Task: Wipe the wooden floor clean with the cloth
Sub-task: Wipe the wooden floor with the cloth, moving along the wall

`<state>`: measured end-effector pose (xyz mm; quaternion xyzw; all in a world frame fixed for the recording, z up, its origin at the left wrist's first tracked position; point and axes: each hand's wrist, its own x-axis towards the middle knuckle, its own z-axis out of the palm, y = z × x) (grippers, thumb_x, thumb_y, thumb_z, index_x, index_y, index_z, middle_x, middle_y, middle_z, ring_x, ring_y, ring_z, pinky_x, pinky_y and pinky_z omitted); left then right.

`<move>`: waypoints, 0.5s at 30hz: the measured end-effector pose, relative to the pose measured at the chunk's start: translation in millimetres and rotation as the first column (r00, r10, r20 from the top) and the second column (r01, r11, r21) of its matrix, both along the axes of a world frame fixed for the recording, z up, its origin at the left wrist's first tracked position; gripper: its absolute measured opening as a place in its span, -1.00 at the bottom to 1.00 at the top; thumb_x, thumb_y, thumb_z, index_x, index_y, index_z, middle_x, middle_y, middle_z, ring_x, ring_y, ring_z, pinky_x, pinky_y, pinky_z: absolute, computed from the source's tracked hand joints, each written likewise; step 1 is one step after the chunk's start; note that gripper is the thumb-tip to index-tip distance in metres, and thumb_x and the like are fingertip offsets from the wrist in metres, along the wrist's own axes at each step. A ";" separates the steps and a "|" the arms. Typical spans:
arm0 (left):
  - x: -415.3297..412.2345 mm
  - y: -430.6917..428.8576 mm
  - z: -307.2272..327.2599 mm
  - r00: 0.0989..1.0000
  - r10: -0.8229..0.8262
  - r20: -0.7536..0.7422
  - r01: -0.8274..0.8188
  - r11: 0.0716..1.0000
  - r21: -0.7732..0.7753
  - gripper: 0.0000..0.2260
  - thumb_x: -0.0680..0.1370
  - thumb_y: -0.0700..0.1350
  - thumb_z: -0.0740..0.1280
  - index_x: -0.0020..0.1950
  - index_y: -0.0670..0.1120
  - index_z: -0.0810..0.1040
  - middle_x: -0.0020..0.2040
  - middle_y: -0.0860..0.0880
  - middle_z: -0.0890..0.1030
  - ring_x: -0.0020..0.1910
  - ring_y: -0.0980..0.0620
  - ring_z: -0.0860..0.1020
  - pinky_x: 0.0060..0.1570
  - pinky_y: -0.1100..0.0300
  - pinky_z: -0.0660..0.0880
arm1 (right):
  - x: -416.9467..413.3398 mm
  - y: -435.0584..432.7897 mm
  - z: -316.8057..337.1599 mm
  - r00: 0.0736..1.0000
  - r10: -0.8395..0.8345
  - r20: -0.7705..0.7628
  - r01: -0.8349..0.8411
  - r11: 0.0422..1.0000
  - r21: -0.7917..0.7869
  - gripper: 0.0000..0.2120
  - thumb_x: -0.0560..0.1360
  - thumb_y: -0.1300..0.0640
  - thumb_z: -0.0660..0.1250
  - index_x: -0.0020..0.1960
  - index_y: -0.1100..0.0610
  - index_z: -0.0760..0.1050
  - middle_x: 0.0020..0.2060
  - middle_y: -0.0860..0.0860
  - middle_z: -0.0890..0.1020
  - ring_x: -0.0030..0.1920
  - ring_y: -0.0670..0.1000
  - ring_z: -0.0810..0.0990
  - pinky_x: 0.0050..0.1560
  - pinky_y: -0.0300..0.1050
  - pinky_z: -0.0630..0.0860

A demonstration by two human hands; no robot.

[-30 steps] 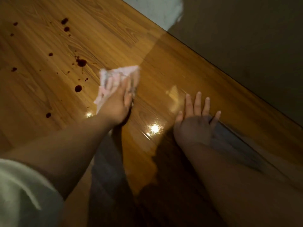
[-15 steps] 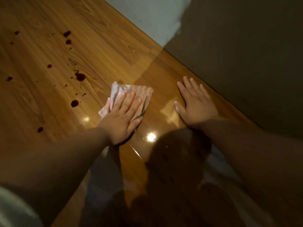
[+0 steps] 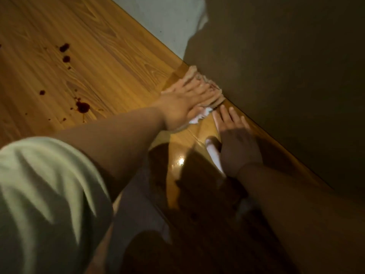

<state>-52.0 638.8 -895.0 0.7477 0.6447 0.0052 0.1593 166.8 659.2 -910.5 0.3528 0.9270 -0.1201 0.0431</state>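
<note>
Filling the lower left corner, farthest from the dark wall [image 3: 286,76], is a pale sleeve [image 3: 45,194], blurred, with a bare arm reaching out of it toward that wall. Above the arm, dark red spots [image 3: 83,107] lie scattered on the wooden floor [image 3: 110,62], all well apart from the wall; the biggest blot is the one nearest the forearm, and smaller ones trail up and to the left.

Further right, the left hand [image 3: 183,103] lies flat with its fingers straight and spread, pressing down on the cloth [image 3: 194,75]. The cloth is crumpled on the floor right at the foot of the wall, its far edge touching the line where the boards meet the wall. A whitish corner of it shows under the heel of the hand, on the side away from the wall.

Just beside that corner, the right hand [image 3: 237,143] rests palm down on the bare floor, fingers straight and close together, holding nothing. Its fingertips point along the wall toward the cloth and end just short of it, and the hand lies near the wall's foot. A bright glare [image 3: 180,161] sits on the glossy boards on the side of this hand away from the wall, amid dark shadow. A lighter patch of wall [image 3: 167,22] adjoins the dark wall at the top.
</note>
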 end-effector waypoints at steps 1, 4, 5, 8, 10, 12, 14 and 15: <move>-10.7 -0.5 -2.3 0.997 0.073 -0.038 -0.071 0.997 0.041 -0.49 0.61 0.16 -0.14 0.56 0.11 0.11 0.57 0.01 0.11 0.54 0.05 -0.02 0.49 -0.03 -0.08 | 1.3 -1.4 -0.1 1.000 -0.001 -0.011 0.001 1.000 0.006 -0.27 0.49 -0.17 0.08 0.57 0.13 0.06 0.56 0.11 0.11 0.56 0.11 0.03 0.53 0.05 -0.03; -41.7 6.8 -7.0 0.694 0.710 -0.120 -0.698 0.705 0.127 -0.51 0.64 0.08 -0.05 0.54 -0.06 0.16 0.53 -0.19 0.18 0.51 -0.15 0.12 0.46 -0.08 0.05 | 2.1 -3.4 0.7 0.999 -0.013 -0.036 0.014 1.000 0.020 -0.28 0.49 -0.17 0.05 0.57 0.13 0.08 0.56 0.10 0.13 0.56 0.09 0.06 0.54 0.05 -0.01; -39.4 10.4 -5.1 0.545 0.827 -0.135 -0.829 0.556 0.057 -0.50 0.65 0.06 -0.05 0.57 -0.08 0.06 0.57 -0.19 0.06 0.54 -0.18 0.02 0.48 -0.10 -0.03 | 1.7 -3.0 1.1 0.999 -0.016 -0.043 0.017 1.000 0.018 -0.28 0.49 -0.17 0.04 0.57 0.12 0.09 0.55 0.09 0.14 0.55 0.09 0.07 0.54 0.05 0.00; 1.2 13.6 -1.3 0.721 0.691 0.054 -0.693 0.717 0.078 -0.53 0.65 0.03 0.03 0.55 -0.05 0.13 0.56 -0.17 0.10 0.52 -0.17 0.06 0.44 -0.04 0.00 | 1.1 -2.6 2.2 0.998 -0.027 -0.062 0.028 0.999 0.022 -0.28 0.47 -0.18 0.02 0.57 0.11 0.12 0.55 0.08 0.17 0.55 0.09 0.09 0.53 0.04 0.02; 23.6 -7.2 0.7 0.936 0.342 0.081 -0.348 0.933 0.086 -0.55 0.67 0.05 -0.01 0.57 0.05 0.10 0.58 -0.03 0.07 0.55 -0.05 -0.01 0.48 -0.04 -0.09 | 0.9 -3.0 2.2 0.998 -0.028 -0.064 0.031 0.999 0.034 -0.28 0.47 -0.17 0.04 0.56 0.11 0.14 0.55 0.08 0.17 0.55 0.08 0.11 0.52 0.03 0.03; 15.9 -22.7 -4.8 0.983 0.184 0.009 -0.184 0.981 0.062 -0.55 0.68 0.06 -0.05 0.58 0.08 0.04 0.59 0.03 0.02 0.56 0.01 -0.08 0.50 -0.06 -0.16 | 1.0 -4.0 1.4 0.995 -0.032 -0.093 0.035 0.999 0.035 -0.30 0.47 -0.15 0.07 0.55 0.13 0.18 0.54 0.08 0.19 0.54 0.09 0.13 0.51 0.03 0.03; -3.9 -26.2 -9.0 0.919 0.390 0.053 -0.393 0.918 0.058 -0.55 0.68 0.04 -0.04 0.58 0.04 0.08 0.59 -0.03 0.03 0.56 -0.06 -0.08 0.50 -0.05 -0.16 | 2.0 -3.0 0.1 0.993 -0.025 -0.113 0.028 0.999 0.027 -0.30 0.47 -0.15 0.04 0.54 0.13 0.19 0.54 0.08 0.19 0.54 0.10 0.12 0.52 0.04 0.02; -11.2 -26.9 -9.7 0.829 0.554 0.075 -0.558 0.829 0.041 -0.54 0.68 0.04 -0.03 0.59 0.01 0.07 0.59 -0.06 0.02 0.56 -0.09 -0.10 0.50 -0.05 -0.18 | 2.0 -2.6 -0.3 0.993 -0.020 -0.115 0.023 0.999 0.023 -0.30 0.47 -0.15 0.02 0.55 0.13 0.19 0.54 0.08 0.19 0.54 0.10 0.12 0.52 0.06 0.03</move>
